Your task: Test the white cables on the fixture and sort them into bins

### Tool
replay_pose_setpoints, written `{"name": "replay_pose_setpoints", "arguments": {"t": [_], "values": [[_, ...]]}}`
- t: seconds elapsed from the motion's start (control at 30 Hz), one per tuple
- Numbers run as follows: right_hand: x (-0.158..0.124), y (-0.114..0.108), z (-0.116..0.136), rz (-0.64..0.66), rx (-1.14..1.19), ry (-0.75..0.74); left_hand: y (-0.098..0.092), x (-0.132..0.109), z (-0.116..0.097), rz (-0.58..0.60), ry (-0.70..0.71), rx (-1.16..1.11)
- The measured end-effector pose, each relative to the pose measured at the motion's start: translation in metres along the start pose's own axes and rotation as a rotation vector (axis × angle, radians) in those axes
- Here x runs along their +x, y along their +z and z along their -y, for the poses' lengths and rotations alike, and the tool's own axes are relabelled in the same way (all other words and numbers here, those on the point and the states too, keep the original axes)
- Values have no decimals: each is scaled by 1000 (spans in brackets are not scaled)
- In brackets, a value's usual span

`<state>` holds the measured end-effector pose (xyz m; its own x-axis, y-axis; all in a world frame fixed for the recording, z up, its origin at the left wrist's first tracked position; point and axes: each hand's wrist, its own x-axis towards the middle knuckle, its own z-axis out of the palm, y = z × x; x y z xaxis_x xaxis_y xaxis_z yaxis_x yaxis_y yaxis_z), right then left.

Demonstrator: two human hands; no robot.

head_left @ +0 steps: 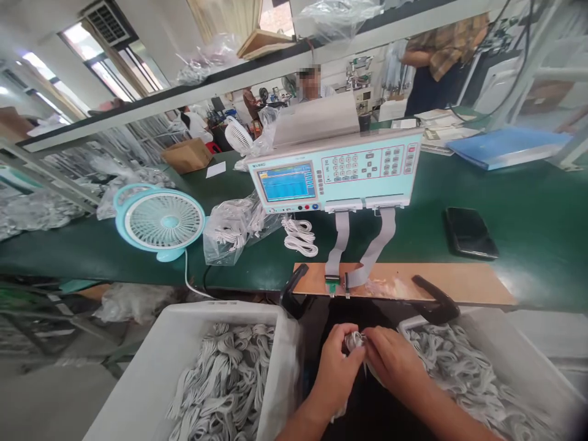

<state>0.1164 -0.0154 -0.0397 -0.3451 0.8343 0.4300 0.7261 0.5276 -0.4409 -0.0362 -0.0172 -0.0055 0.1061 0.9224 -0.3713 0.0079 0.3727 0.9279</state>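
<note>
Between the two bins, my left hand (339,358) is closed around a coiled white cable (355,341). My right hand (389,355) meets it from the other side, its fingers bent and pressed onto the same bundle. Most of the cable is hidden by the fingers; some white strands show below the left wrist. Just beyond the hands, a wooden board (404,280) lies on the table edge, held by black clamps (294,290). Two grey ribbon cables (374,245) run from a tester (340,174) with a lit blue screen down to small connectors (333,285) on the board.
A left bin (151,361) and a right bin (509,355) hold many bundled cables. On the green table (422,229) are a blue fan (160,220), a bagged cable bundle (234,229), a loose white coil (299,237), a phone (471,233) and a blue folder (509,147). People are farther back.
</note>
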Motion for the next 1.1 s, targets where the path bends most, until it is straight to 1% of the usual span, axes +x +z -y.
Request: {"name": "replay_pose_setpoints", "arguments": {"t": [0.07,0.1,0.17,0.23,0.27,0.3,0.4,0.47,0.53,0.6,0.67,0.8,0.87,0.9,1.03,1.1], "values": [[8,3,-2,-24,-12,-26,-8,4,-4,-60,212,232],[12,4,-2,-33,-6,-25,-12,6,-7,-76,291,332],[22,6,-2,-57,51,12,-19,12,-13,-84,370,440],[31,10,-1,-77,177,110,-24,20,-17,-67,394,469],[35,11,0,-76,264,176,-25,25,-17,-50,363,444],[38,14,0,-62,359,247,-27,31,-17,-32,297,389],[44,21,1,8,626,424,-29,46,-11,3,42,140],[44,26,0,16,736,493,-30,52,-7,6,-63,-1],[44,30,-2,11,832,551,-30,54,-7,17,-140,-120],[45,31,-3,12,932,605,-32,54,-8,58,-228,-225],[47,31,-3,11,985,635,-34,54,-9,97,-307,-301],[54,26,-3,-19,937,642,-38,55,-7,131,-421,-427],[56,25,-4,-26,935,648,-38,55,-5,145,-433,-462],[56,25,-4,-28,943,648,-37,54,-5,147,-412,-465],[56,23,-3,-31,994,632,-34,51,-8,129,-230,-351],[56,21,-1,-43,1020,644,-33,50,-10,143,-192,-278]]}}
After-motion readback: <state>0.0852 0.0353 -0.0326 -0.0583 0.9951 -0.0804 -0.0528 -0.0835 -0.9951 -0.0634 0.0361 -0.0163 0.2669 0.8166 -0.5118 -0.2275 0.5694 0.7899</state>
